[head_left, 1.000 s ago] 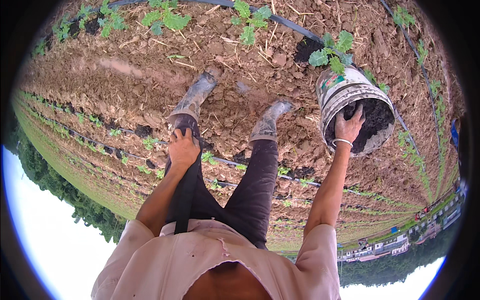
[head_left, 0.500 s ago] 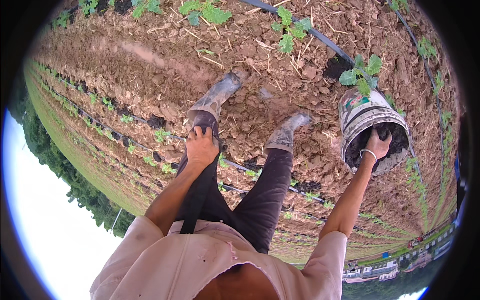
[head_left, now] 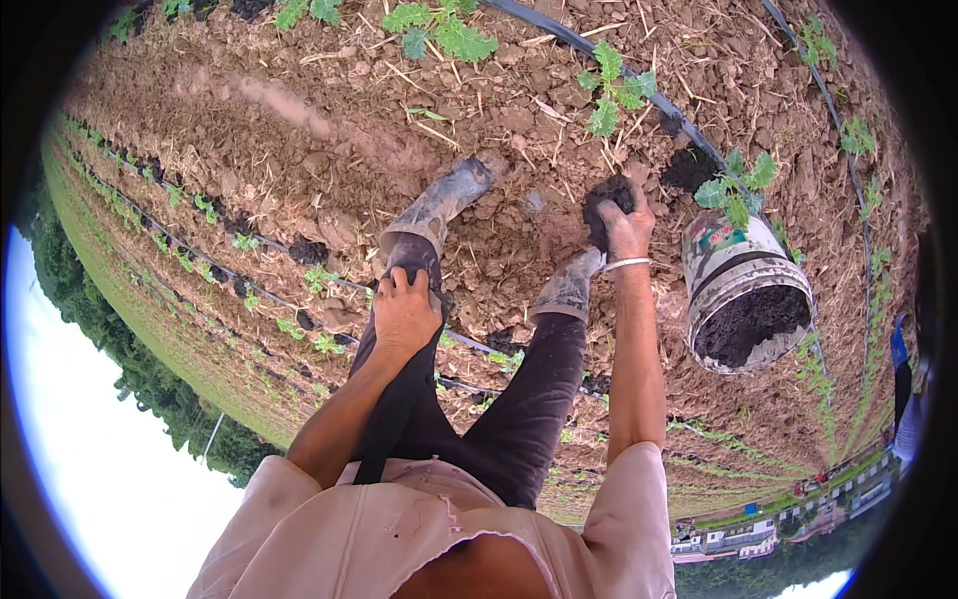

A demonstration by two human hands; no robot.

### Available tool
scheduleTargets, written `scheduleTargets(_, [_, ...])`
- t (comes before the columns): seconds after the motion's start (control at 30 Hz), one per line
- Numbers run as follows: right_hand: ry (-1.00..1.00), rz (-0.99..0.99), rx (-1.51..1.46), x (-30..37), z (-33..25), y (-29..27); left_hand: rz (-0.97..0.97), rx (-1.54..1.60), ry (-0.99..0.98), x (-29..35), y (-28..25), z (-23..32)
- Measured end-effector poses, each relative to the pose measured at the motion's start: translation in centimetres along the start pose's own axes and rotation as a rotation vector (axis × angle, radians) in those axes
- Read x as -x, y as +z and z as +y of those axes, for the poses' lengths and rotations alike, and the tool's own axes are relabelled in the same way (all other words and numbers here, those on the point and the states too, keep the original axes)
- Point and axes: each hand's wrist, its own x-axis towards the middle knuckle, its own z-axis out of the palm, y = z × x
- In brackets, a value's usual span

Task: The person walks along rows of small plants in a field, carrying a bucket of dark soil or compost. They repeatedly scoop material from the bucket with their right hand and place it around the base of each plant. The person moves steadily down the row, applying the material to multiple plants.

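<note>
My right hand [head_left: 627, 228] is closed around a dark, crumbly clump of compost [head_left: 605, 208], held above the soil just beyond my right boot [head_left: 569, 284]. A bracelet circles that wrist. To its right a muddy white bucket [head_left: 738, 262] lies tilted, its mouth toward me, with dark compost [head_left: 753, 324] inside. My left hand [head_left: 406, 311] rests on my left knee, fingers apart and bent over it. Beside that hand runs a black strap [head_left: 394, 419]. Near the bucket's base grows a leafy green seedling [head_left: 736, 190], with a dark compost patch [head_left: 689, 170] next to it.
A black drip hose [head_left: 559, 32] runs along the seedling row, past another seedling [head_left: 611, 90]. Clods and straw cover the brown soil. More planted rows lie behind my legs. My left boot [head_left: 444, 200] stands left of centre. Part of another person [head_left: 908, 399] shows at the right edge.
My right hand has come out of the bucket and moved left with a clump of compost. The left hand stays on the knee. A person has appeared at the right edge.
</note>
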Motion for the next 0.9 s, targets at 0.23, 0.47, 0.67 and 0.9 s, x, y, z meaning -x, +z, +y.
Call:
scheduleTargets(0.23, [-0.285, 0.016, 1.077, -8.8, -5.8, 11.9, -0.21, 0.042, -0.101, -0.7, -0.4, -1.5])
scheduleTargets(0.47, [-0.437, 0.075, 1.52, -13.4, -2.8, 10.6, -0.256, 0.069, -0.124, -1.4, -0.8, -1.7])
scheduleTargets(0.67, [-0.504, 0.077, 1.346, -11.3, -4.9, 10.0, -0.167, 0.039, -0.06, -0.9, 0.3, -1.7])
scheduleTargets(0.9, [-0.754, 0.451, 0.737, 2.0, -7.5, -0.5, -0.158, -0.026, -0.029, -1.0, 0.4, -0.8])
